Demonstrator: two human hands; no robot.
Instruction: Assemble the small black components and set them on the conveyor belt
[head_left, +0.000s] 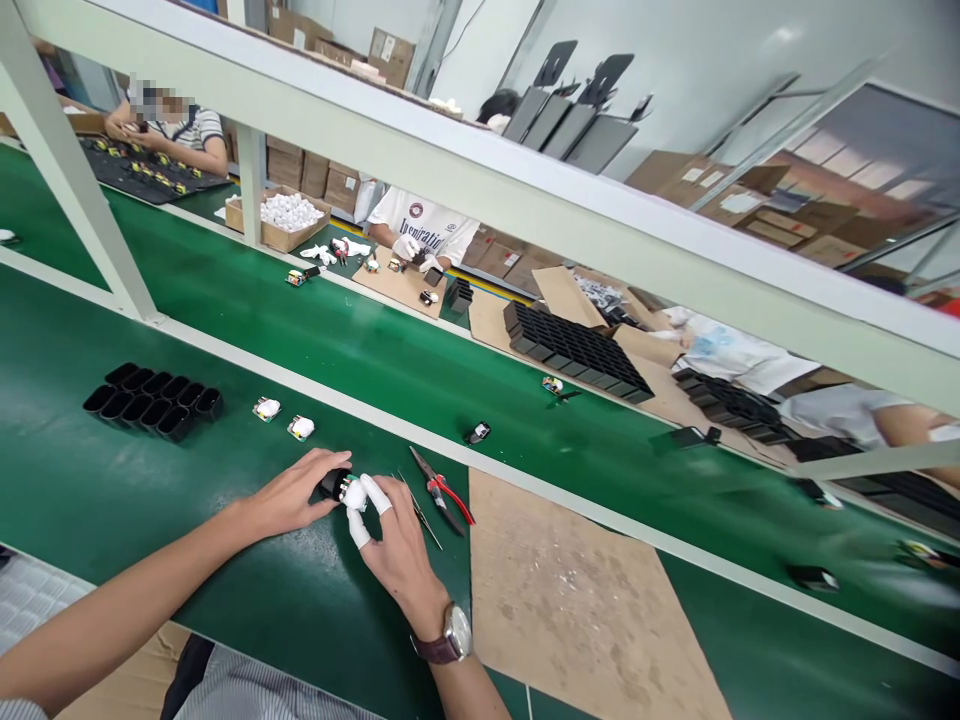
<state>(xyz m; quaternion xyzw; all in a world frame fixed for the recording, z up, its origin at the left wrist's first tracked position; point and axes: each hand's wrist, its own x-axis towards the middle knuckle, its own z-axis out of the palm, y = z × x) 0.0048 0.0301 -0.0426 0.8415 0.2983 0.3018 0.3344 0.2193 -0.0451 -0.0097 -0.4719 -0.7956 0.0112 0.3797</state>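
Observation:
My left hand (296, 490) is closed around a small black plastic housing (331, 486), holding it on its side just above the green bench. Between the white-cotted thumb and finger of my right hand (394, 535) is a small circuit board (355, 492) with a white cap-like piece on it. The board is at the housing's open end; how deep it sits inside, I cannot tell. Two similar circuit boards, one (266, 408) and another (301, 428), lie beyond my left hand. Several black housings (154, 402) stand grouped, open ends up, at the left.
Red-handled pliers (442, 490) and tweezers (420, 512) lie right of my hands, beside a cardboard sheet (577, 600). A green conveyor belt (390, 345) carries scattered parts behind a pale rail. A shelf beam (480, 190) crosses overhead. Co-workers sit across the belt near black housing trays (577, 350).

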